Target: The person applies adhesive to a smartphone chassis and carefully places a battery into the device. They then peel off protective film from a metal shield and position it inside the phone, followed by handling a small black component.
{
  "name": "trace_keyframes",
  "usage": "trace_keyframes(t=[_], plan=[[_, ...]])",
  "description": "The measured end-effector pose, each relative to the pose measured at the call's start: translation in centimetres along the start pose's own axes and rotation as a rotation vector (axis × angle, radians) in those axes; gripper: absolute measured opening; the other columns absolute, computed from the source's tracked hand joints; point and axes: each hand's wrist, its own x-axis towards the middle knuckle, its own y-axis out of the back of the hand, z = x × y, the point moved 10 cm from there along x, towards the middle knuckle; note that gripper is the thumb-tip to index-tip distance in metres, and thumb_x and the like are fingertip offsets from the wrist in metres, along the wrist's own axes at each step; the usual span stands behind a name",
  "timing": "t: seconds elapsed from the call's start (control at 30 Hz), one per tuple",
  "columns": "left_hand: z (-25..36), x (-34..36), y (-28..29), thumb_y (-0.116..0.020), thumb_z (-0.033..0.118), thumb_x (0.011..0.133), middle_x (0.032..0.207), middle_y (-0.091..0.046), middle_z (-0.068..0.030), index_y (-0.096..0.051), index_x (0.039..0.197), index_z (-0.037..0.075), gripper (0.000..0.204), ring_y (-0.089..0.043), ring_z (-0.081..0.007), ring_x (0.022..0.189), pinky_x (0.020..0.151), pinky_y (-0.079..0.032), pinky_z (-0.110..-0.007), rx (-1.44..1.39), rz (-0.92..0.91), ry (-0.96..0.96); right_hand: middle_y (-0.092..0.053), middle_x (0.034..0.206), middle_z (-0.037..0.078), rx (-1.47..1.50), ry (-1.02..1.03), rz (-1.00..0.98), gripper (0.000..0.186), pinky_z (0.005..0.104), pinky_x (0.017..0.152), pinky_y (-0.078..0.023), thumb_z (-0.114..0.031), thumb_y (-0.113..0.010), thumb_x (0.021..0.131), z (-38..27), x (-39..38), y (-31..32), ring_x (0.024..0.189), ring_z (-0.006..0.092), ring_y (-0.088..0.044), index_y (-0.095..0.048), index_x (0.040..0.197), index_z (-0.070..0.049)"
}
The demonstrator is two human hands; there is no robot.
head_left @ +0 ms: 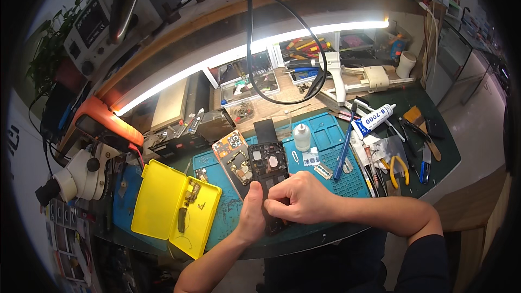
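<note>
Head view: you had both bare hands at the black phone body (266, 176), which stood open near the front edge of the worktop (445, 154), roughly midway along it, over the blue mat (222, 211). Your left hand (251, 217) closed on the body's lower left side, thumb laid along the edge; its other fingers were hidden, so how that grip wrapped underneath could not be told. Your right hand (306, 198) was curled tight over the lower half, fingertips drawn in; whether that grip pinched anything thin could not be told.

Just left of the body lay a second phone part (230, 146) with an orange top and an exposed board. The open yellow case (157, 198), holding small parts, was farther toward the worktop's left end. The clear bottle (302, 138) and the blue tool (345, 146) were on the mat, beyond your right hand.

The step in hand looked like close finger work on the body's lower half. Your next move seemed to call for a firm left hold and light, controlled right-hand force, away from the exposed parts.
</note>
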Motion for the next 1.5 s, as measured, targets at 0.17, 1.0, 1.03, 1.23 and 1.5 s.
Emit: trace_keyframes(t=[0.17, 1.0, 1.03, 1.23, 1.5], plan=[[1.3, 0.3, -0.8, -0.020, 0.057, 0.105, 0.127, -0.058, -0.0184, -0.045, 0.137, -0.006, 0.075, -0.061, -0.0257, 0.114, 0.095, -0.051, -0.037, -0.043, 0.028, -0.018, -0.056, 0.053, 0.007, -0.063, 0.036, 0.020, 0.032, 0.0291, 0.055, -0.048, -0.020, -0.068, 0.089, -1.3, 0.0, 0.6, 0.045, 0.0197, -0.055, -0.061, 0.063, -0.004], [3.9, 0.7, 2.0, -0.020, 0.070, 0.098, 0.137, -0.054, -0.0199, -0.038, 0.145, -0.003, 0.088, -0.057, -0.0316, 0.123, 0.100, -0.051, -0.046, -0.420, 0.077, -0.261, -0.068, 0.091, 0.001, 0.878, -0.544, -0.017, 0.018, 0.0253, 0.075, -0.053, -0.023, -0.072, 0.094, 6.3, -0.2, -1.0, 0.080, 0.0082, -0.062, -0.068, 0.094, -0.006], [3.7, 0.7, 2.3, -0.021, 0.071, 0.098, 0.139, -0.052, -0.0202, -0.035, 0.146, -0.003, 0.089, -0.057, -0.0333, 0.123, 0.100, -0.051, -0.048, -0.461, 0.119, -0.251, -0.067, 0.092, 0.000, 0.908, -0.568, -0.024, 0.018, 0.0249, 0.077, -0.053, -0.024, -0.071, 0.094, 6.3, -0.3, -1.3, 0.082, 0.0081, -0.062, -0.067, 0.095, -0.006], [4.3, 0.6, 1.4, -0.021, 0.070, 0.098, 0.136, -0.054, -0.0208, -0.035, 0.145, -0.005, 0.090, -0.062, -0.0330, 0.116, 0.096, -0.055, -0.049, -0.464, -0.085, -0.242, -0.066, 0.097, 0.002, 0.990, -0.614, -0.041, 0.021, 0.0293, 0.086, -0.051, -0.026, -0.067, 0.097, 5.9, -0.7, -2.3, 0.091, 0.0102, -0.061, -0.067, 0.102, -0.005], [3.7, 0.9, 2.5, -0.020, 0.066, 0.101, 0.128, -0.060, -0.0182, -0.044, 0.140, -0.004, 0.083, -0.065, -0.0275, 0.109, 0.092, -0.055, -0.039, -0.302, -0.013, -0.254, -0.066, 0.087, 0.006, -0.331, -0.003, 0.296, 0.031, 0.0307, 0.075, -0.052, -0.032, -0.077, 0.087, 0.1, 0.7, 4.8, 0.082, 0.0181, -0.065, -0.062, 0.091, -0.005]])
